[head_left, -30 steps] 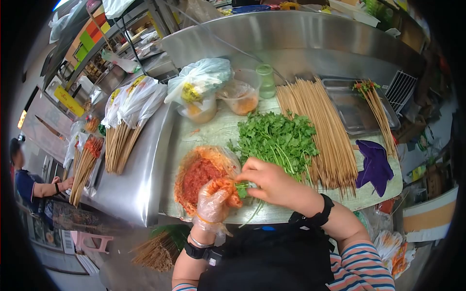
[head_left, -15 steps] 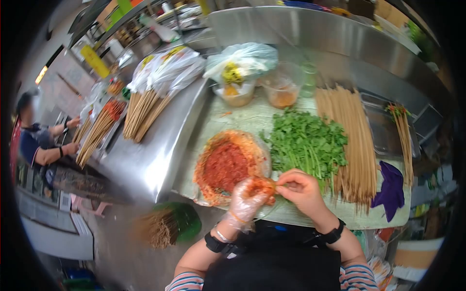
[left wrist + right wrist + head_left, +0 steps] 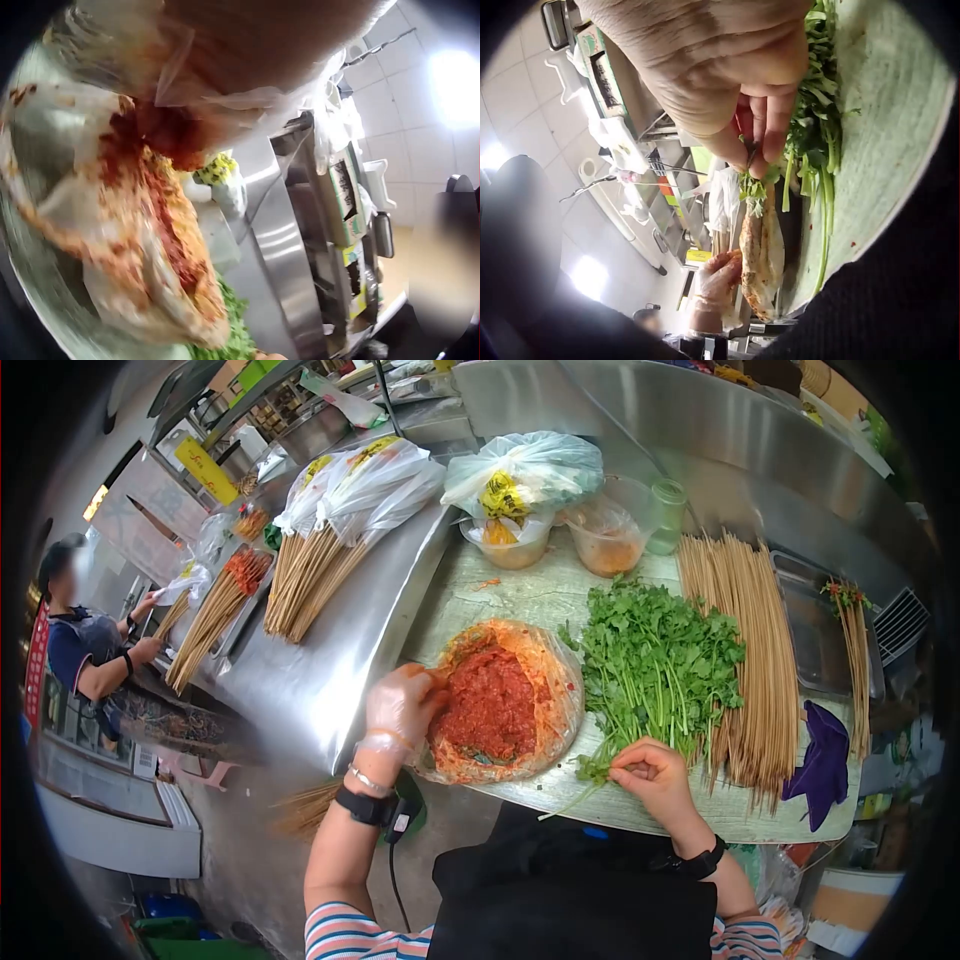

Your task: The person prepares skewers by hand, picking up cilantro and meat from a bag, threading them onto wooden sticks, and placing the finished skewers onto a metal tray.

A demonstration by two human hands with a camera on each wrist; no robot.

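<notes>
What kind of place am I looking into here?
Probably a small commercial kitchen preparing skewered food: a big pile of bare skewers, a mass of red paste and a stainless-steel counter.

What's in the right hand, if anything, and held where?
The right hand pinches a green sprig near its leaves; exact spot hidden.

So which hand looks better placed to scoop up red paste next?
Probably the left hand: it wears a clear glove and its fingers are at the edge of the red paste. The right hand is bare and pinches a green sprig.
</notes>
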